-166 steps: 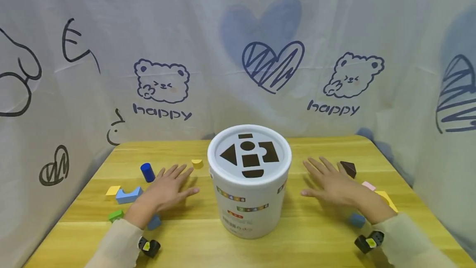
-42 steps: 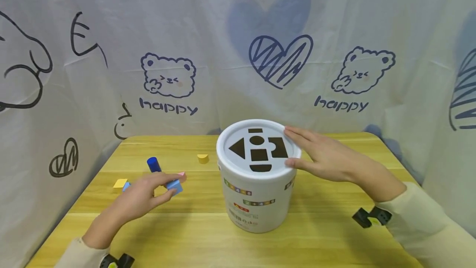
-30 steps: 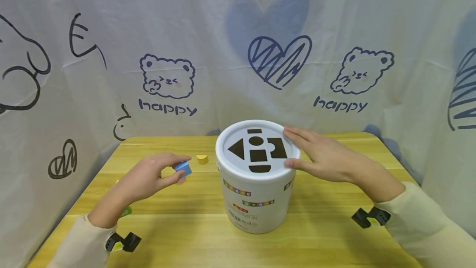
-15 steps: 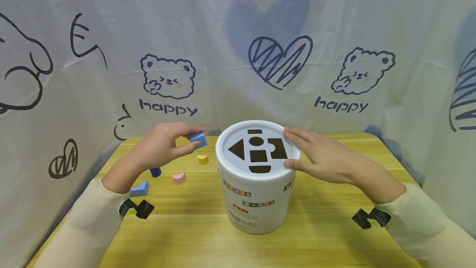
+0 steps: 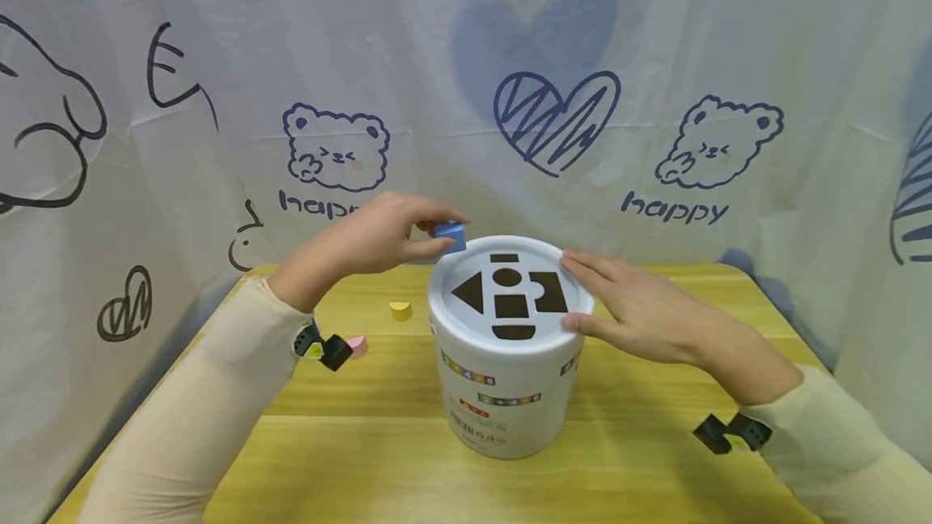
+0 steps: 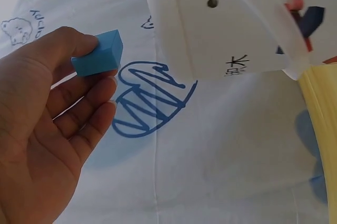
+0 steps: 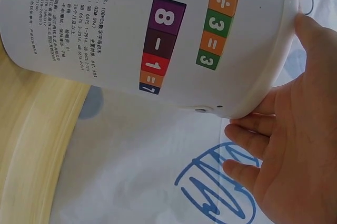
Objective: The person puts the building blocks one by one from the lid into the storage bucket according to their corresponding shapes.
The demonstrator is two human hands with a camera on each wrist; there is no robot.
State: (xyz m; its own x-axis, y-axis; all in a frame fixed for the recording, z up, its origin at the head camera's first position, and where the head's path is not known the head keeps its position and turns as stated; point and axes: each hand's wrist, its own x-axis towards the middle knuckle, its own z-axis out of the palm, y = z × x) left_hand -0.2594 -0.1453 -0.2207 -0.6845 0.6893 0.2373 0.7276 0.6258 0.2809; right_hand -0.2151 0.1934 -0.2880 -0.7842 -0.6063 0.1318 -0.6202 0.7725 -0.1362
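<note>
In the head view my left hand [image 5: 379,237] pinches a small light-blue block [image 5: 453,236] between thumb and fingers, at the far-left rim of a white bucket [image 5: 506,395]. In the left wrist view the rectangular block [image 6: 102,54] sticks out past the fingertips. The bucket's lid [image 5: 473,257] has several dark cut-outs: a triangle, a circle, a square and others. My right hand [image 5: 648,306] rests on the lid's right rim with fingers fairly straight. In the right wrist view, its fingertips [image 7: 237,134] are right at the bucket's rim.
Left of the bucket a yellow half-round block [image 5: 400,311] and a pink half-round block [image 5: 357,346] lie on the wooden table [image 5: 349,459]. A patterned white curtain [image 5: 437,103] hangs close behind the table and along both sides.
My hands lay flat over the table at first. The right hand has moved onto the bucket's rim and stayed. The left hand has picked up the blue block and carried it right to the lid.
</note>
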